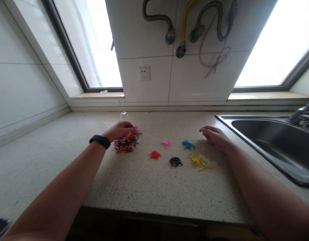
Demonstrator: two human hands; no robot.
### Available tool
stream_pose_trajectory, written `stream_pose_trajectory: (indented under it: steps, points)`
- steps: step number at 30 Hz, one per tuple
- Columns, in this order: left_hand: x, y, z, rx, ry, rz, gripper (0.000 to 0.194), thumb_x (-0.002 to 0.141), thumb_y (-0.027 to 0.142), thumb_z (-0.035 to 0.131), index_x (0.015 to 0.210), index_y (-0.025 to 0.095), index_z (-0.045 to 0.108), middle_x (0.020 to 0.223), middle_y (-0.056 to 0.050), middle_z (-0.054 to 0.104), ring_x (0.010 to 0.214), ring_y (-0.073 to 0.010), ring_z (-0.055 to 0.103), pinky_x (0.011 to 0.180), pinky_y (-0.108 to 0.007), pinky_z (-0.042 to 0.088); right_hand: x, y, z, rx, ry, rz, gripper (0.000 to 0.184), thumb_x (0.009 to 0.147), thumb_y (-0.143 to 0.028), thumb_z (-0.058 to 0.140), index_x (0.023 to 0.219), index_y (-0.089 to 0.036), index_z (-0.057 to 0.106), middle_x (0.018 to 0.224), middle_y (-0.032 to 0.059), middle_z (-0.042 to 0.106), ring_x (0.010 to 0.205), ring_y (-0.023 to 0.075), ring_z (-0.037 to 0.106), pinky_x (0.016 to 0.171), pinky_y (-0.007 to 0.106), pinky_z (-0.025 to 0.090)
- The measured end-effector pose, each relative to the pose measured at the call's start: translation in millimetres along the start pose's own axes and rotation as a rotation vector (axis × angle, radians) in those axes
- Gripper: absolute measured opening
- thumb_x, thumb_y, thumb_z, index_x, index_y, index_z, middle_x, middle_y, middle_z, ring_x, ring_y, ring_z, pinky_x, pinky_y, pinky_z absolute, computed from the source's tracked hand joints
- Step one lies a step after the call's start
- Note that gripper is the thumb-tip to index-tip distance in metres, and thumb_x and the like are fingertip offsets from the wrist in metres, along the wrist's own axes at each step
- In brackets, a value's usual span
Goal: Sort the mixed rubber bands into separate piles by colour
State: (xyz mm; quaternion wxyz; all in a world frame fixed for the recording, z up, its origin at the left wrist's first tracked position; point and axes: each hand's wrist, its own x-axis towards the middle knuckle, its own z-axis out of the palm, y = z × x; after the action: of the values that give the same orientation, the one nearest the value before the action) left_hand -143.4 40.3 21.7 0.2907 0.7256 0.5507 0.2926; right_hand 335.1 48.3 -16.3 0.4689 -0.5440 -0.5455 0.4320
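A mixed heap of coloured rubber bands (126, 143) lies on the speckled countertop (144, 187). My left hand (118, 130), with a black band on its wrist, rests on the heap's far edge, fingers curled and pinching a pink band. To the right lie small sorted piles: pink (166, 144), red (155, 155), black (175, 162), blue (188, 145) and yellow (199, 162). My right hand (214, 135) lies on the counter just right of the blue pile, fingers loosely stretched, holding nothing.
A steel sink (275, 140) with a tap (301, 115) is set into the counter at right. A small clear glass (123, 115) stands behind the heap. A wall socket (144, 73), hoses and two windows fill the tiled back wall.
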Motion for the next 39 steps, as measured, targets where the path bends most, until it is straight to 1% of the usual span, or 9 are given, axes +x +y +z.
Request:
stream_pose_trajectory:
  steps: [4,9,11,13,15,18,21,25,39]
  points:
    - [-5.3,27.8,12.5,-0.097,-0.057,0.071,0.028,0.081,0.038,0.064,0.094,0.013,0.068,0.085,-0.006,0.069,0.072,-0.0128,0.057,0.067,-0.026,0.045,-0.1,0.1,0.2,-0.033,0.013,-0.008,0.025,0.074,-0.042,0.07,0.082,-0.02,0.064,0.06,-0.0037,0.044,0.047,0.0077,0.032,0.042,0.024,0.021]
    - [-21.7,81.9,29.6,-0.188,-0.076,0.235,0.022,0.082,0.033,0.066,0.093,0.014,0.067,0.087,-0.005,0.068,0.073,-0.0117,0.056,0.067,-0.025,0.045,0.9,2.1,-0.8,-0.023,-0.006,-0.013,0.025,0.075,-0.042,0.069,0.082,-0.02,0.064,0.059,-0.004,0.044,0.047,0.0071,0.033,0.041,0.023,0.021]
    - [-30.5,102.6,35.5,-0.285,-0.106,0.264,0.02,0.083,0.032,0.067,0.094,0.015,0.066,0.09,-0.005,0.069,0.071,-0.0098,0.054,0.065,-0.023,0.044,1.8,3.6,-1.7,-0.024,-0.012,-0.013,0.025,0.075,-0.043,0.069,0.082,-0.02,0.063,0.059,-0.0044,0.044,0.046,0.0067,0.032,0.041,0.022,0.021]
    - [-39.5,119.8,40.8,-0.419,-0.124,0.245,0.018,0.082,0.03,0.068,0.092,0.015,0.065,0.086,-0.004,0.068,0.059,-0.0064,0.045,0.053,-0.02,0.036,2.5,4.8,-2.3,-0.028,-0.018,-0.022,0.026,0.075,-0.044,0.068,0.083,-0.02,0.063,0.059,-0.0048,0.043,0.045,0.0067,0.031,0.041,0.022,0.02]
    - [-47.9,133.0,44.8,-0.57,-0.189,0.228,0.016,0.082,0.028,0.069,0.091,0.016,0.063,0.084,-0.002,0.068,0.052,-0.0044,0.038,0.047,-0.019,0.028,2.8,5.2,-2.6,-0.029,-0.022,-0.027,0.027,0.075,-0.045,0.068,0.083,-0.02,0.063,0.059,-0.0052,0.043,0.045,0.0067,0.031,0.041,0.023,0.019]
    - [-58.8,147.3,47.2,-0.732,-0.261,0.233,0.015,0.081,0.025,0.07,0.089,0.016,0.062,0.08,-0.001,0.067,0.051,-0.0039,0.036,0.046,-0.018,0.026,2.2,4.5,-2.1,-0.035,-0.023,-0.025,0.027,0.074,-0.045,0.068,0.082,-0.02,0.063,0.058,-0.0054,0.042,0.045,0.0069,0.03,0.041,0.023,0.019]
    - [-66.7,157.8,44.8,-0.772,-0.28,0.24,0.015,0.08,0.025,0.072,0.087,0.016,0.062,0.076,-0.001,0.066,0.052,-0.0043,0.038,0.046,-0.018,0.027,1.3,3.2,-1.6,-0.036,-0.025,-0.023,0.027,0.074,-0.044,0.069,0.082,-0.02,0.063,0.058,-0.0055,0.041,0.044,0.0069,0.03,0.041,0.024,0.019]
    - [-71.8,165.2,38.2,-0.727,-0.262,0.248,0.015,0.079,0.026,0.073,0.087,0.016,0.064,0.074,0.0,0.065,0.052,-0.0048,0.04,0.047,-0.018,0.029,0.3,2.0,-1.4,-0.037,-0.026,-0.01,0.025,0.074,-0.043,0.069,0.082,-0.02,0.063,0.059,-0.0053,0.042,0.045,0.007,0.03,0.041,0.024,0.019]
    - [-72.5,161.0,22.7,-0.601,-0.252,0.268,0.016,0.08,0.031,0.074,0.084,0.017,0.067,0.071,0.001,0.058,0.056,-0.0057,0.041,0.049,-0.018,0.033,-0.5,-0.2,-0.4,-0.033,-0.02,-0.009,0.026,0.074,-0.044,0.069,0.081,-0.02,0.062,0.06,-0.0044,0.043,0.046,0.0071,0.031,0.042,0.024,0.019]
